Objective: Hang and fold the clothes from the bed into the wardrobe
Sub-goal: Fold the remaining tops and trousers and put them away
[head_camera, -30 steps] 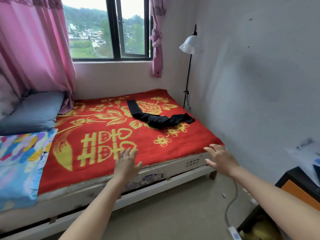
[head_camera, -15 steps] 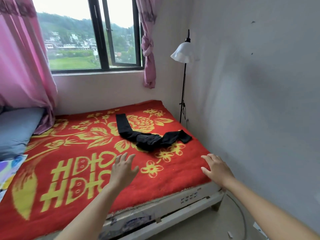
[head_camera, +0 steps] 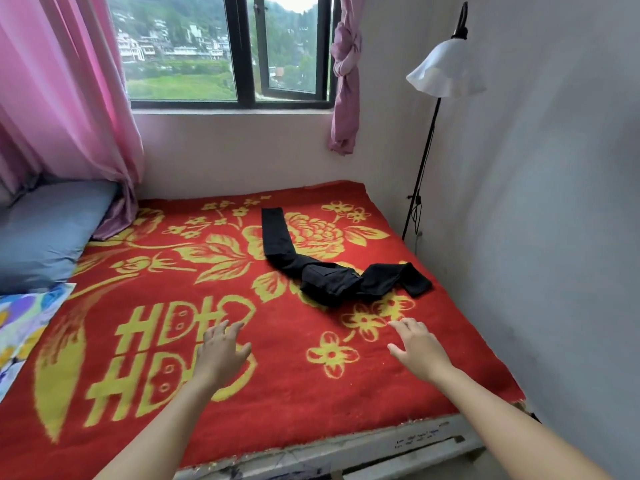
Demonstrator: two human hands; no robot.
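Floor lamp: white bell shade, thin black pole, standing in the corner by the right wall. Window: dark frame, green hillside and buildings outside. Pink curtain: hanging full length at left. Second curtain: knotted, hanging right of the window. Grey-blue pillow: at left, below the pink curtain. Multicoloured patterned cloth: at the left edge, just in front of the pillow.
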